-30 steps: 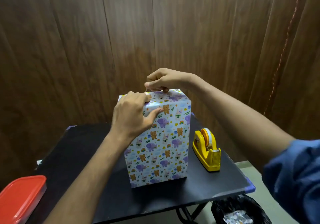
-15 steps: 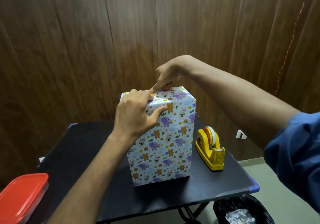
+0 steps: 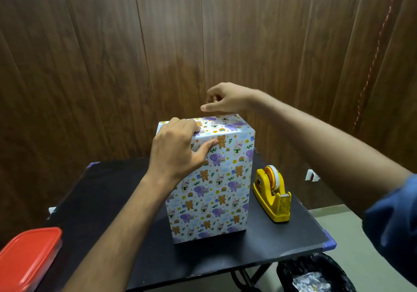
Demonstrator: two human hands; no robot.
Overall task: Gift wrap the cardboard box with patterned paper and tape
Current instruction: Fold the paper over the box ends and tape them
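Since half a second earlier, her right hand [image 3: 225, 99] had lifted off the box [image 3: 209, 179], fingers loosely curled, holding nothing. Left hand [image 3: 178, 149] gripped its top edge. Upright on the table [image 3: 112, 201], it stood directly below the right fingers.

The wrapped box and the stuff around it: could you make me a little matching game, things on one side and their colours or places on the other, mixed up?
Things:
1. wrapped box
2. tape dispenser
3. plastic lid
4. bin bag

Descriptions:
A. red, at the table's near left corner
B. black, on the floor under the table's right end
C. upright, held at the top by the left hand
D. yellow, right of the box

Pairs: 1-C, 2-D, 3-A, 4-B
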